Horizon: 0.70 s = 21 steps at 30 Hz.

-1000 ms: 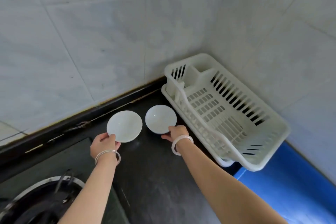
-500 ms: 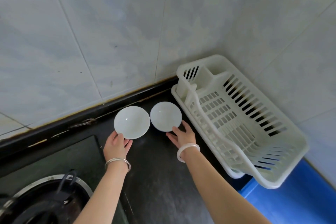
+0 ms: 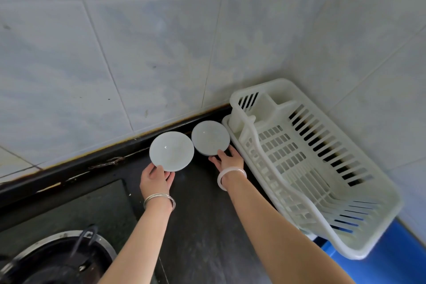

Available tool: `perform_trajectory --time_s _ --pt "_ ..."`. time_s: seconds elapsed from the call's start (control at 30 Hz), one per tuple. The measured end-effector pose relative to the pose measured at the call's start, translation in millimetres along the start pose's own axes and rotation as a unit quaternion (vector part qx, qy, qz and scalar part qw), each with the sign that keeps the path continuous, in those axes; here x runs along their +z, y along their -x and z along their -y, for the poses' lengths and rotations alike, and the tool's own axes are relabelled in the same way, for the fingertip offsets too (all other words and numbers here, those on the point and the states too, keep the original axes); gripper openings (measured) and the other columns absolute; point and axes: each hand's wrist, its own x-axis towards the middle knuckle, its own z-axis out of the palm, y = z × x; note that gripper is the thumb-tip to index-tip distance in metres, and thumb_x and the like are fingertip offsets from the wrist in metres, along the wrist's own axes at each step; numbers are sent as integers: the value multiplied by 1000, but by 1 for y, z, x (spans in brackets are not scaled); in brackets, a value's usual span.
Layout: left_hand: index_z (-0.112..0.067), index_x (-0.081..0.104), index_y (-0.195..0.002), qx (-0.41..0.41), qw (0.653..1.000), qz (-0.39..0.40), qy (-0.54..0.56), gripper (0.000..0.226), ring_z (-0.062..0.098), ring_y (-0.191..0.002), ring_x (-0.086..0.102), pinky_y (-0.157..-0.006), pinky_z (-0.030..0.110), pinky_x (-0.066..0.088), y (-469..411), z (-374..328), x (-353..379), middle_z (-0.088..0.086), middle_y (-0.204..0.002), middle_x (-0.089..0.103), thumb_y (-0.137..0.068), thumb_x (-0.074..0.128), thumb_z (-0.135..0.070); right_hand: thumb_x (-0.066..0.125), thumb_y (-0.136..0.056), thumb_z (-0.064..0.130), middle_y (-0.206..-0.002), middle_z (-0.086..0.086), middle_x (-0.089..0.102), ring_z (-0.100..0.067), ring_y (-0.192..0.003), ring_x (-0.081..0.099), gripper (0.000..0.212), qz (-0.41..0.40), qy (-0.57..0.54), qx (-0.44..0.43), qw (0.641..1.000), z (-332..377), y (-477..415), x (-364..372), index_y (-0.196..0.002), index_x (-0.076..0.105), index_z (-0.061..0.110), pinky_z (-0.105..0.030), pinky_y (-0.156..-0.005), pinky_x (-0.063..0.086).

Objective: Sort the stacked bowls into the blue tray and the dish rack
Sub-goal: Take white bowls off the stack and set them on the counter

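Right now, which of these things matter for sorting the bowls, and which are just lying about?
For the job: left bowl, held by the left hand; right bowl, touched by the right hand; white dish rack; blue tray.
Just lying about: stove burner; black counter; tiled wall.

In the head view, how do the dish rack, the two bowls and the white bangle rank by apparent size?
1. dish rack
2-3. left bowl and right bowl: the left looks slightly bigger, but it may be nearer, so they are unranked
4. white bangle
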Motion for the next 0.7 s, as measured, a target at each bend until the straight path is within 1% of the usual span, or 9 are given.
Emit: perform_trajectory --time_s 0.1,0.17,0.3,0.43,0.5,0.57,0.63,0.7 --pt "-15 55 -121 5 1000 0 7 32 23 -98 63 -79 32 54 -1 0 2 3 -111 60 -90 54 -7 51 -88 -5 -125 -18 56 -26 -84 67 53 21 15 -7 1000 3 -6 9 -136 44 16 -29 -79 54" --pt "-15 55 -122 2 1000 0 12 33 22 -98 63 -80 32 54 -3 0 3 3 -111 60 -89 54 -7 51 -88 -5 -125 -18 57 -26 -87 67 54 24 22 -3 999 4 -8 12 -137 43 16 -28 -80 54" --pt "-16 57 -122 -1 1000 -2 13 35 21 -96 63 -78 32 54 -5 0 2 1 -108 62 -89 55 -7 51 -90 0 -125 -18 57 -23 -83 66 54 35 33 3 999 4 -9 11 -139 40 18 -29 -80 54" --pt "-14 57 -123 -1 1000 -2 21 35 19 -95 63 -78 29 54 -4 0 3 0 -104 63 -89 54 -7 47 -95 14 -137 -15 49 -30 -104 62 52 67 76 18 995 8 -4 8 -143 32 23 -33 -82 51" --pt "-14 58 -123 10 1000 0 12 35 16 -94 63 -81 27 52 0 0 2 1 -105 64 -89 52 -7 44 -96 20 -141 -12 46 -31 -111 59 50 78 98 32 992 11 -1 6 -144 30 26 -34 -83 49" --pt "-14 58 -124 35 999 11 -20 35 16 -100 60 -90 30 51 4 3 0 4 -116 63 -90 51 -9 42 -96 24 -141 -10 46 -31 -114 58 50 82 130 37 987 14 3 5 -144 29 26 -35 -84 48" --pt "-15 56 -127 61 996 27 -61 37 18 -110 57 -99 36 48 10 5 -4 4 -128 59 -91 51 -11 41 -96 26 -140 -9 46 -30 -114 58 49 84 163 35 982 16 10 1 -144 30 25 -35 -85 47" --pt "-11 53 -128 88 985 64 -133 37 27 -118 55 -104 44 43 16 6 -9 11 -132 56 -92 47 -9 41 -96 28 -140 -8 46 -29 -113 57 47 89 202 16 975 18 20 -7 -142 34 22 -35 -86 47"
